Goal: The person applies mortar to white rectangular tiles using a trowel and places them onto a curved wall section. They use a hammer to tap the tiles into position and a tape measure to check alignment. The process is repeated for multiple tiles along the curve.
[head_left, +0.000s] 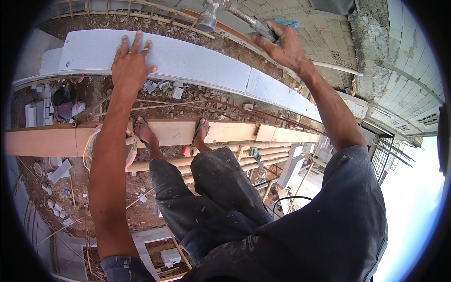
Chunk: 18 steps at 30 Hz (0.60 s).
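My left hand (129,62) lies with fingers spread on top of a pale lightweight block (188,56), near the left end of the wall's top course. My right hand (285,47), raised beyond the wall to the right, is wrapped round the handle of a hammer (206,21). The dusty hammer head points left and hangs above the far side of the wall, apart from the blocks. A joint divides that block from another pale block (277,91) farther right.
My sandalled feet stand on a wooden plank (176,132) high above rubble-strewn ground. Beside my left forearm is a bucket (130,152). Bamboo poles (268,157) run below the plank, with a teal-handled tool (254,152) by them. A grey block wall (310,37) rises beyond.
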{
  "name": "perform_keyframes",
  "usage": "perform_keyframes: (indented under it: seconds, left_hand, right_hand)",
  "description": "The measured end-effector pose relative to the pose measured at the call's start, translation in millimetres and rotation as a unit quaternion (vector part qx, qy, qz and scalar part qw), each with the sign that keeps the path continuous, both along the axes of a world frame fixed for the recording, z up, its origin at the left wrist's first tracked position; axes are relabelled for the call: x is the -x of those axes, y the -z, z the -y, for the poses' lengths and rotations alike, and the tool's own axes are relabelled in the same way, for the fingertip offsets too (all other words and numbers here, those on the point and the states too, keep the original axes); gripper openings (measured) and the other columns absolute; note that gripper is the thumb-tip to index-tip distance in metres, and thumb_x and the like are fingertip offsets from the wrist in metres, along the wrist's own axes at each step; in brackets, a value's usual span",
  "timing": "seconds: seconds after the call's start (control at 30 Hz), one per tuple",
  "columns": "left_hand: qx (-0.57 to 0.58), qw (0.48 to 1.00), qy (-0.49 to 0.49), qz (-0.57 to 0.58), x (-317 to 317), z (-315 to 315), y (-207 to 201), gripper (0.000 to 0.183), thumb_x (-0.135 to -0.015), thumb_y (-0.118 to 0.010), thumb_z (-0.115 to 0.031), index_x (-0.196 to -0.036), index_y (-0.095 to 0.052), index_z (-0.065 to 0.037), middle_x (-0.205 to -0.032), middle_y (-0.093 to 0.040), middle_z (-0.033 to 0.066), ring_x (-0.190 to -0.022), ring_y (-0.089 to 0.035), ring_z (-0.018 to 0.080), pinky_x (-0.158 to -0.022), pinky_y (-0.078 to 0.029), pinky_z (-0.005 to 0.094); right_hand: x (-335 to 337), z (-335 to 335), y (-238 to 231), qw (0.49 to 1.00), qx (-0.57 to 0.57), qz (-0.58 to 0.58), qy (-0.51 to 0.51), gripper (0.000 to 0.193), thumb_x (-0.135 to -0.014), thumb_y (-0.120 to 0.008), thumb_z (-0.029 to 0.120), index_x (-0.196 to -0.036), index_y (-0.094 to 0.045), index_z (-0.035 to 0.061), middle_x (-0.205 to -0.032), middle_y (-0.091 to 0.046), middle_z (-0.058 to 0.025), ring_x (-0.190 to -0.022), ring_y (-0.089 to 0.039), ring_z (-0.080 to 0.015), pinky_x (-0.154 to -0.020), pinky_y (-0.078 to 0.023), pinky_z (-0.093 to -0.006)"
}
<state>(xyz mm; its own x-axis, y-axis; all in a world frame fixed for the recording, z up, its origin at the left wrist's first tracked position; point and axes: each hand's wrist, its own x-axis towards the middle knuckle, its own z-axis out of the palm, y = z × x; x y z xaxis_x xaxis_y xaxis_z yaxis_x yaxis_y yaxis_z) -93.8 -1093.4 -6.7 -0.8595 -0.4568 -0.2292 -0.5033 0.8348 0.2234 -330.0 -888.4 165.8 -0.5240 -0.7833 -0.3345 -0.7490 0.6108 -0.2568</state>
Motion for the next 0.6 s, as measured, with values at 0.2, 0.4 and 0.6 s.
perform_keyframes:
  seconds: [0.2,0.4,0.6]
  left_hand:
    - [0.013,1.0,0.021,-0.018,-7.8,7.2,21.0,0.066,-0.077,-0.076,-0.036,-0.138,-0.055,-0.021,-0.156,-0.033,0.0032,-0.142,-0.031,0.0338,-0.116,-0.029,0.0451]
    - [0.028,0.995,0.042,-0.084,4.1,-32.6,21.1,0.055,-0.088,-0.065,-0.041,-0.137,-0.056,-0.017,-0.155,-0.035,0.0072,-0.143,-0.031,0.0348,-0.118,-0.021,0.0509]
    - [-0.016,0.99,0.116,-0.082,46.2,-154.3,16.9,0.056,-0.091,-0.059,-0.045,-0.14,-0.052,-0.018,-0.157,-0.031,0.007,-0.145,-0.025,0.0335,-0.118,-0.018,0.0518]
  right_hand:
    - [14.0,-260.4,61.1,0.965,-0.11,-0.082,0.224,0.061,-0.084,-0.065,0.059,-0.116,-0.062,0.0074,-0.077,-0.069,-0.0178,-0.075,-0.069,-0.0364,-0.072,-0.054,-0.0445]
    - [16.4,-346.8,138.2,0.982,0.0,-0.079,0.17,0.044,-0.09,-0.061,0.046,-0.119,-0.062,0.0126,-0.102,-0.071,-0.015,-0.086,-0.069,-0.0359,-0.073,-0.055,-0.045]
    - [47.6,-343.2,186.4,0.963,0.143,-0.229,0.022,0.032,-0.084,-0.068,0.036,-0.108,-0.069,0.0136,-0.092,-0.066,-0.0009,-0.094,-0.053,-0.0224,-0.087,-0.039,-0.0384]
